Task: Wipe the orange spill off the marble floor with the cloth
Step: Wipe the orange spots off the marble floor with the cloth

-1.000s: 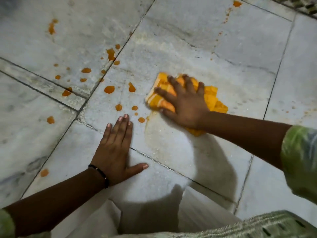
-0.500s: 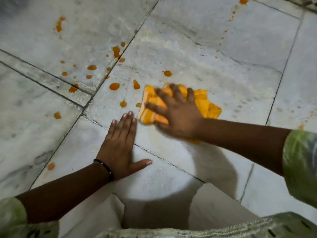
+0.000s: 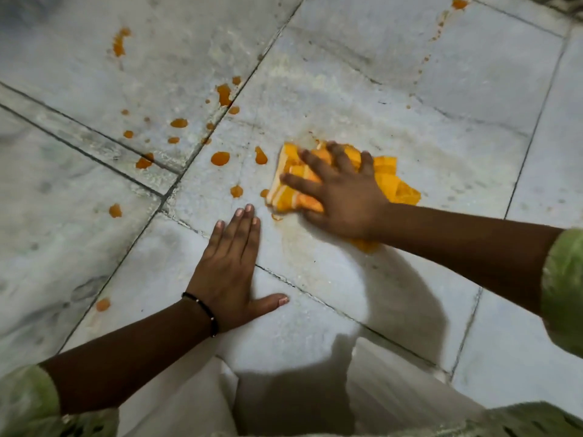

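grey-white marble floor w/ dark joints | orange spill drops mostly left of cloth | crumpled yellow-orange striped cloth on floor, long axis upper-left to lower-right | right hand fingers spread, pressing flat on cloth | left hand flat on floor, fingers together, thumb out

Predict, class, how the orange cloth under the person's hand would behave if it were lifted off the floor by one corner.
The cloth lies bunched in soft folds under the right hand, so it would probably hang limp, not stiff. It looks thin, so likely light, though soaked-up spill may add weight and drip. On the smooth marble floor it probably slides easily when pushed.
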